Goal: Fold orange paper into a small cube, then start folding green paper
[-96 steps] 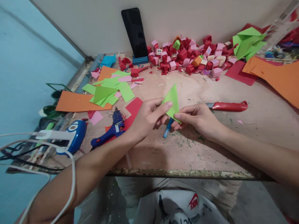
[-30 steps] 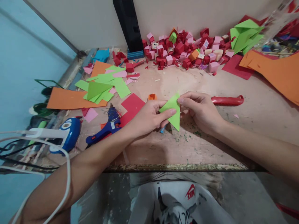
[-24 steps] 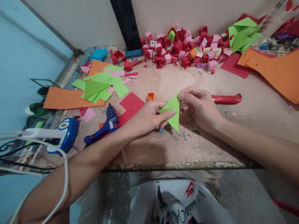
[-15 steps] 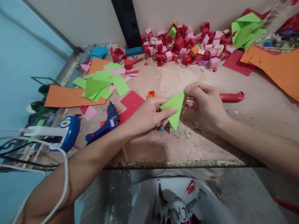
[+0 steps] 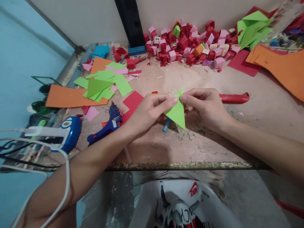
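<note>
A green paper triangle (image 5: 177, 113) is held between both hands above the table, one corner pointing down and to the right. My left hand (image 5: 155, 107) pinches its upper left part between thumb and fingers. At its upper right edge, my right hand (image 5: 201, 103) grips the paper with thumb and forefinger. Below the left fingers a blue stick-like piece (image 5: 167, 124) shows, partly hidden by the paper. A small orange piece (image 5: 154, 92) lies just behind the left hand.
Red and pink paper cubes (image 5: 182, 44) are heaped at the back. Green scraps (image 5: 102, 82) and orange paper (image 5: 71, 96) lie left. A blue glue gun (image 5: 109, 126) and red paper (image 5: 133, 101) are beside my left arm. A red handle (image 5: 235, 98) lies behind my right hand.
The green triangle has turned, and both thumbs are now close together near its upper end. My right hand has moved a little left. More of the blue piece shows.
</note>
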Motion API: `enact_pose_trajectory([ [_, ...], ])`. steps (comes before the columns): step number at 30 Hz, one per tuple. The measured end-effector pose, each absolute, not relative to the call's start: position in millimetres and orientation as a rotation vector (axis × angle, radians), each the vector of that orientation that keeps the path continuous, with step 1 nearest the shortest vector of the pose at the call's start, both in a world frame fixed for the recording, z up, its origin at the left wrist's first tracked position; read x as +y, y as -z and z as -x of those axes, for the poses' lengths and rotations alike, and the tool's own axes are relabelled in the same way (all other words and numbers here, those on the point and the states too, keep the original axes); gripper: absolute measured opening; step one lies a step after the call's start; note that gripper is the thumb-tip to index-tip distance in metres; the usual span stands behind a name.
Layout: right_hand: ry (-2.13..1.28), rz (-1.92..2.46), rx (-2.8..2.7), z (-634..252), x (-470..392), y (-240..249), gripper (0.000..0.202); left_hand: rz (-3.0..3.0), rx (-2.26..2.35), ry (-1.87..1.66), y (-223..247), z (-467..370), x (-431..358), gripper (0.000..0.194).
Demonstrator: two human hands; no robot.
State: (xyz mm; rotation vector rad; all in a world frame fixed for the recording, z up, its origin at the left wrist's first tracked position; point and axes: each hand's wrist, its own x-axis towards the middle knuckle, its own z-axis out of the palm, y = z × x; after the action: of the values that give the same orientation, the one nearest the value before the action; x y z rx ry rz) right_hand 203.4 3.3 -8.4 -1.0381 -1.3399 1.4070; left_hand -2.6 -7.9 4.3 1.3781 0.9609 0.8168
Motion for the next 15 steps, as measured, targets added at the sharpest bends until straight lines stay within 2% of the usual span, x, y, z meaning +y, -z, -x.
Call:
enact_pose_trajectory([
  [6, -1.518, 1.08, -1.511, -199, -4, 5, 0.03, -1.422, 0.985, -1.015, 5, 0, -2, 0.031],
  [11, -1.49, 1.045, -1.522, -195, -8, 13, 0.025, -1.362, 1.093, -1.217, 9, 9, 9, 0.021],
  [15, -1.562, 0.98, -1.503, -194, -8, 14, 0.026, -1.229, 1.154, -1.441, 11, 13, 18, 0.023],
])
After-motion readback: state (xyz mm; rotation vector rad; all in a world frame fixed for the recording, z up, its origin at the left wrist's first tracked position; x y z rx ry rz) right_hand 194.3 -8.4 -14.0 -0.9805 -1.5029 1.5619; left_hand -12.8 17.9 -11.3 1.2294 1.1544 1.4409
